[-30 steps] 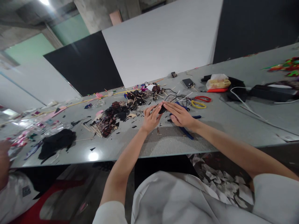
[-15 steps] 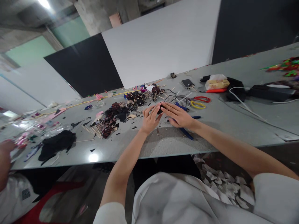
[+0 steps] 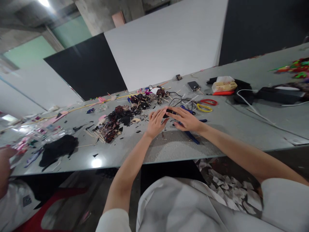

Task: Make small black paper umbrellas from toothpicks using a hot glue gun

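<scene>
My left hand [image 3: 154, 121] and my right hand [image 3: 185, 119] meet over the grey table [image 3: 169, 148], both pinching a small black piece [image 3: 169, 112] between their fingertips. Most of that piece is hidden by my fingers. Under my right wrist lies a blue-handled tool [image 3: 191, 137]. Just left of my hands sits a heap of dark paper flowers on thin wooden sticks [image 3: 116, 124], with black scraps strewn around it.
Red and yellow scissors [image 3: 205, 105], a phone [image 3: 193, 85], a white bag on dark cloth [image 3: 224, 85] and cables lie to the right. A black cloth [image 3: 58, 149] lies left. Another person's hand [image 3: 4, 167] shows at the left edge.
My hands stayed together on the black piece, the right fingers curling a little closer over it. The other person's hand at the left edge shifted slightly.
</scene>
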Motion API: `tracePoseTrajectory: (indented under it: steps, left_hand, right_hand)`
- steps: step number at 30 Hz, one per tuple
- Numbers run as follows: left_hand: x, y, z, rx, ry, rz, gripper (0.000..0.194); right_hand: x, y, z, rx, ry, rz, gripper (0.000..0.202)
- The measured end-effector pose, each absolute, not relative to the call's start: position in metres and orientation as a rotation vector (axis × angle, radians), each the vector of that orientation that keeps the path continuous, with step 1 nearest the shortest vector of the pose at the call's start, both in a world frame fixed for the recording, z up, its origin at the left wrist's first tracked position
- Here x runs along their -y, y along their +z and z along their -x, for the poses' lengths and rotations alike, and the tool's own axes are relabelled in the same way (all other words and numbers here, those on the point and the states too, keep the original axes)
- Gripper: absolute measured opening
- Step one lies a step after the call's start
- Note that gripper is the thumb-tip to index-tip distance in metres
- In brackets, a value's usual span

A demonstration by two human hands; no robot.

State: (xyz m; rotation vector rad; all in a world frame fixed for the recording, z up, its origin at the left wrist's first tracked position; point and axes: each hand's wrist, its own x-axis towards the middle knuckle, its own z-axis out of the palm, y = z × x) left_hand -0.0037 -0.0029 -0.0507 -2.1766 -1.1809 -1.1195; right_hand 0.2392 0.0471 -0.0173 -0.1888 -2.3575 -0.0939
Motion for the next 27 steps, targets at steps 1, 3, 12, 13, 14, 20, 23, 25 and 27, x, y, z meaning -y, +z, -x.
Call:
tracePoseTrajectory:
  steps: [1,3,12,13,14,20,23,25,27]
  left_hand:
    - [0.003,-0.051,0.004,1.177,-1.123,2.178,0.061]
    - [0.002,-0.052,0.004,1.163,-1.133,2.175,0.062]
    - [0.008,-0.043,-0.001,1.265,-1.149,2.182,0.065]
    - [0.009,-0.041,-0.003,1.296,-1.183,2.201,0.069]
    - [0.010,-0.038,-0.006,1.330,-1.234,2.230,0.074]
    - [-0.007,-0.042,-0.009,1.640,-1.831,2.512,0.095]
    - [-0.019,-0.051,-0.002,1.766,-2.182,2.618,0.089]
    - [-0.024,-0.056,0.001,1.805,-2.404,2.590,0.085]
    - [-0.025,-0.057,0.003,1.840,-2.570,2.532,0.081]
  right_hand:
    - [-0.048,-0.018,-0.239,2.355,-0.097,0.179,0.074]
    - [-0.048,-0.018,-0.239,2.344,-0.088,0.168,0.073]
    - [-0.042,-0.013,-0.238,2.235,0.102,0.236,0.068]
    - [-0.043,-0.013,-0.238,2.206,0.132,0.266,0.066]
    - [-0.043,-0.014,-0.237,2.173,0.159,0.300,0.064]
    - [-0.056,-0.021,-0.234,1.987,0.345,0.489,0.047]
    - [-0.063,-0.025,-0.231,1.945,0.454,0.540,0.047]
    - [-0.068,-0.028,-0.229,1.963,0.522,0.545,0.048]
    - [-0.072,-0.033,-0.228,2.025,0.544,0.534,0.052]
